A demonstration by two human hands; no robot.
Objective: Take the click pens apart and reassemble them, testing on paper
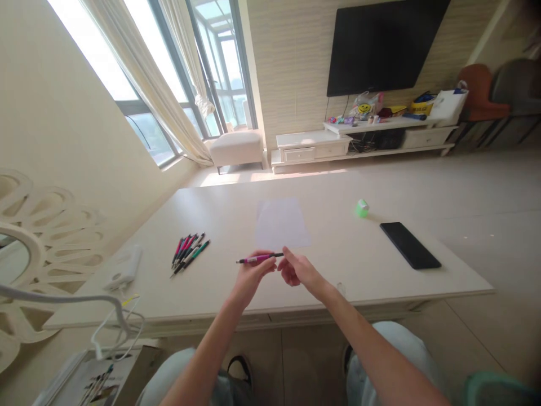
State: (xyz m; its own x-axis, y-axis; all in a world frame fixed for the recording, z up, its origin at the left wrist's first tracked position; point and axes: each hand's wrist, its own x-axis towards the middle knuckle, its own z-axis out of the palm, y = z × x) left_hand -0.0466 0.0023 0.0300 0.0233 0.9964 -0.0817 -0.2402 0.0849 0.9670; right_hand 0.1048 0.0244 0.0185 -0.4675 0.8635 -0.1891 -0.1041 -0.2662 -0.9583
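Both hands meet above the near part of the counter (224, 211), with a magenta pen (256, 259) held nearly level between them. The left hand (251, 274) has its fingers closed on the pen's barrel, thumb along the near side; the right hand (299, 269) pinches the dark end between thumb and forefinger, its other fingers curled in loosely. Just beyond the hands lies a white sheet of paper (281, 223), flat on the counter. To the left is a bunch of pens (189, 254) — dark, pink and green ones, lying slantwise against each other — and farther left a white device (127, 269) near the edge. On the right, a small green-and-white object (362, 208) stands near a black phone (409, 246), which lies flat.
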